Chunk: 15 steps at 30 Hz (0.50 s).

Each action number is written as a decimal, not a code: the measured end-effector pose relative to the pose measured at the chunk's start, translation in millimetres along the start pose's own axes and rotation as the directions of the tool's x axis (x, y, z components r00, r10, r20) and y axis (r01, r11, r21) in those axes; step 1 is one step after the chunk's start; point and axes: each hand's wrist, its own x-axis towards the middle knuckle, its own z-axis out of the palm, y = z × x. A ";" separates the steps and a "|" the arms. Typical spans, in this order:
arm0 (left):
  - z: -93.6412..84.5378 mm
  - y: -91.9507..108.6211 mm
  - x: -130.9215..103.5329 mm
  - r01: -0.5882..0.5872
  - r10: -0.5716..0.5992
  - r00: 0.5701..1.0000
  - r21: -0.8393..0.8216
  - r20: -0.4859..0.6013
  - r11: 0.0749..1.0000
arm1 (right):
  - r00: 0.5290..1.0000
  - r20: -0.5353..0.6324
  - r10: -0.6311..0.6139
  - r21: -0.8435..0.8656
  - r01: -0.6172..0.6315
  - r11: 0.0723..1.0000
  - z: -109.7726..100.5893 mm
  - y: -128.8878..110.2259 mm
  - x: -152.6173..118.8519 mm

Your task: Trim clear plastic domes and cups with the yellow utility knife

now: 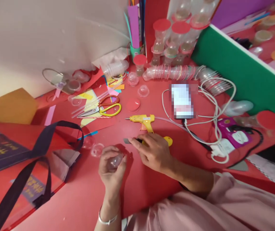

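My left hand has its fingers curled round a small clear plastic dome above the red table. To its right, my right hand grips a tool with a flat grey blade pointing left; its handle is mostly hidden under my fingers. A yellow glue gun lies just beyond my right hand, nozzle to the left. Close to my left hand are clear domes. A round yellow object shows beyond my right hand.
Scissors lie on coloured paper at the left. Behind are stacked plastic containers and red-lidded jars. A phone, looping white cables and a purple power strip occupy the right. A red bag stands front left.
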 end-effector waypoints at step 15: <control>4.0 11.5 10.6 0.198 -0.270 0.958 -0.459 -0.097 0.866 | 0.992 -0.110 -0.060 -0.131 0.046 0.990 13.5 -0.4 -8.2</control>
